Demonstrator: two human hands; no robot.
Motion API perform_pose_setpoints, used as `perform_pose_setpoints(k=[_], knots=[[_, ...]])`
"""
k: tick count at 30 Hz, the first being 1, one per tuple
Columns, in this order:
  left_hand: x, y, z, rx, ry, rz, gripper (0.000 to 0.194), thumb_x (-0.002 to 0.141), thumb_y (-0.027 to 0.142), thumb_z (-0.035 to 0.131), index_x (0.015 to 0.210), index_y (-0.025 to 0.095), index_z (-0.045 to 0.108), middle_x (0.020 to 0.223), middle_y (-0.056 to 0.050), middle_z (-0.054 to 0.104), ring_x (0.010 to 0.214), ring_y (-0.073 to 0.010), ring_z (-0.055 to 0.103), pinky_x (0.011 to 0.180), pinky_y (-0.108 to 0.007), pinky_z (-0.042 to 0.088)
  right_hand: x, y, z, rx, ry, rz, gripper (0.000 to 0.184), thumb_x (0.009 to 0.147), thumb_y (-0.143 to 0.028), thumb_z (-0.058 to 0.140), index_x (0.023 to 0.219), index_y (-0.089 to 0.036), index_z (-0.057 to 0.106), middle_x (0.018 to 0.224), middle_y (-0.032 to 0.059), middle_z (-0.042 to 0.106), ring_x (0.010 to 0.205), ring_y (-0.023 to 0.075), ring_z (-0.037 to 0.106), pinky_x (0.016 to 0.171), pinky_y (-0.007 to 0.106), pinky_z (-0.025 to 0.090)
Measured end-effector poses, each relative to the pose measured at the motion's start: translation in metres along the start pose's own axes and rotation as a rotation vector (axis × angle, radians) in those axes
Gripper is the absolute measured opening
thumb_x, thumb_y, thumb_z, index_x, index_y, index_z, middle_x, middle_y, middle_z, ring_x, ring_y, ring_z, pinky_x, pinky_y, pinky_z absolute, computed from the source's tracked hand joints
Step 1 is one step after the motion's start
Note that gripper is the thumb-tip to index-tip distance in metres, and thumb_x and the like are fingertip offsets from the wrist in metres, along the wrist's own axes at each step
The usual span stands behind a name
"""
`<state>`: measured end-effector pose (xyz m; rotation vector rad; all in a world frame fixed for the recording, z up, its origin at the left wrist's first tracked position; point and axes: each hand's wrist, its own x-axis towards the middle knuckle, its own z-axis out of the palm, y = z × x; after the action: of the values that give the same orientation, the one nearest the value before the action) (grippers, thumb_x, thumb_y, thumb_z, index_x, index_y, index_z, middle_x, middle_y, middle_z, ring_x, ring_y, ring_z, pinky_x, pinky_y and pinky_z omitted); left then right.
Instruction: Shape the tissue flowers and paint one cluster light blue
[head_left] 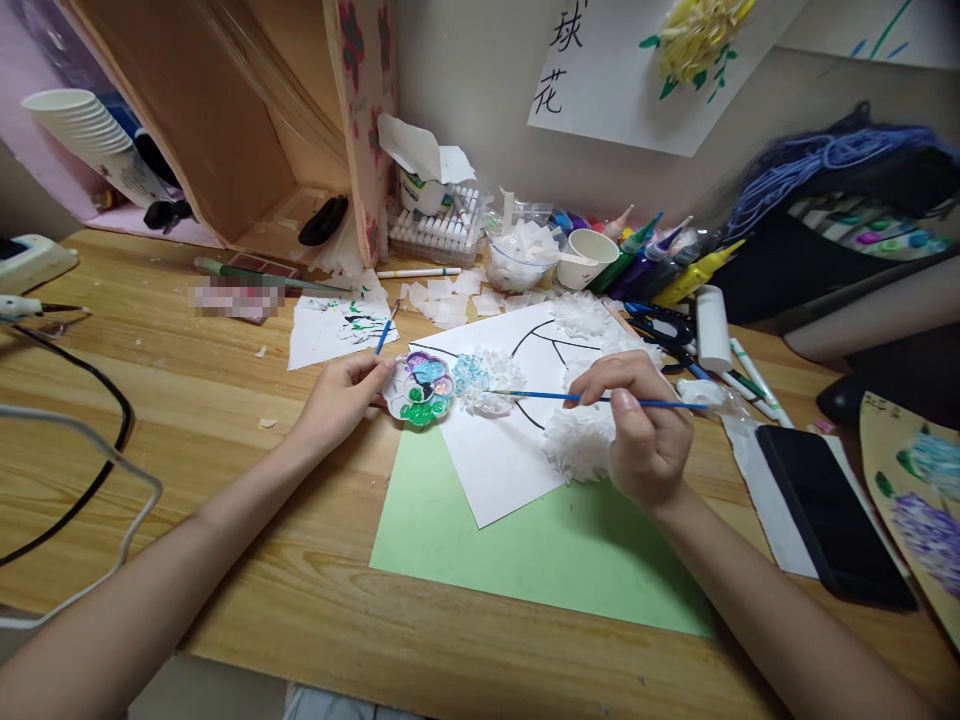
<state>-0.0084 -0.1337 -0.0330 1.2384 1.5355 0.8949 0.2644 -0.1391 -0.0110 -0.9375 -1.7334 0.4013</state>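
Note:
My left hand [349,390] pinches the edge of a small flower-shaped paint palette [422,392] with purple, black and green paint in its wells. In my right hand [645,430] is a thin blue paintbrush [577,397], its tip pointing left at a ruffled paper flower [491,375]. That flower is partly light blue and partly white. It sits on a white sheet [480,470] with black drawn stems, beside other white paper flowers [581,440], one partly behind my right hand. Beneath the sheet lies green paper [450,540].
Behind the sheet stand a bowl of paper scraps [521,260], a paper cup [587,258] and several paint bottles [697,272]. A paint-smeared paper [337,325] and second brush [387,328] lie left. A phone [832,510] rests at right; cables [124,430] cross the left side.

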Motion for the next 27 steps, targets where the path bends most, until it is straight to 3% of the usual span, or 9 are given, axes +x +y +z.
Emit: perform_pose_setpoints(k=[14,19,23,27], knots=[[-0.0002,0.0002,0.0002,0.004,0.004,-0.003,0.035,0.071,0.053,0.056,0.075,0.020,0.065,0.063,0.000,0.064,0.057,-0.0152,0.058,0.049,-0.022,0.043,0.0006,-0.0018,-0.0007,0.015,0.015,-0.020,0.025,0.084,-0.026,0.039,0.065,-0.022,0.054,0.062,0.0030,0.056,0.067,0.0191,0.050,0.066,0.037,0.040],[-0.0003,0.0003,0.0004,-0.003,0.001,-0.004,0.036,0.071,0.053,0.056,0.075,0.019,0.065,0.064,-0.001,0.064,0.058,-0.0150,0.058,0.049,-0.022,0.043,0.0008,-0.0038,-0.0013,-0.006,-0.112,0.017,0.025,0.085,-0.026,0.038,0.068,-0.022,0.055,0.065,0.0032,0.056,0.071,0.0194,0.051,0.068,0.037,0.040],[-0.0005,0.0005,0.0007,-0.008,0.007,-0.007,0.035,0.072,0.051,0.056,0.076,0.017,0.064,0.063,0.000,0.063,0.055,-0.0133,0.057,0.049,-0.021,0.043,0.0011,-0.0050,-0.0017,0.021,-0.039,0.004,0.025,0.085,-0.026,0.038,0.067,-0.021,0.055,0.064,0.0032,0.055,0.068,0.0190,0.051,0.066,0.037,0.040],[-0.0011,0.0012,0.0008,0.000,0.011,-0.008,0.034,0.074,0.050,0.056,0.077,0.017,0.064,0.064,0.000,0.062,0.055,-0.0127,0.057,0.049,-0.021,0.043,0.0013,-0.0046,-0.0018,0.001,-0.103,0.004,0.025,0.085,-0.025,0.038,0.068,-0.022,0.056,0.065,0.0031,0.055,0.070,0.0192,0.051,0.067,0.037,0.040]])
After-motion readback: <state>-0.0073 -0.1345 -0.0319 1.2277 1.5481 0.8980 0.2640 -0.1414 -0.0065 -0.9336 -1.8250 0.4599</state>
